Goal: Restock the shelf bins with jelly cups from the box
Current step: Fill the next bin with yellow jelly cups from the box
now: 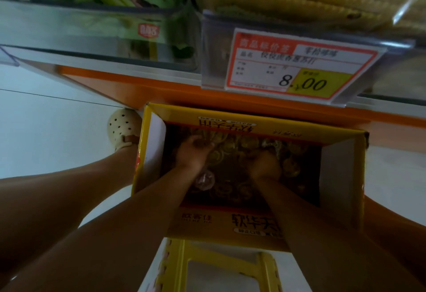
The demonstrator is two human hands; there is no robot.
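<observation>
An open yellow cardboard box (341,176) stands on the floor below the shelf, its flaps up. Several small jelly cups (291,169) with yellowish lids lie in its dim bottom. Both my hands reach down inside. My left hand (193,153) is curled over cups near the far left of the box, fingers closing round some. My right hand (265,164) is bunched over cups in the middle; what its fingers hold is hidden in shadow. A clear plastic bin (96,28) sits on the shelf above at left, another (299,3) at right.
A price tag (299,65) hangs from the right bin's front. The orange shelf base (184,91) runs just behind the box. A yellow plastic stool (221,266) is under me. My leg and a cream clog (123,128) are left of the box on the white floor.
</observation>
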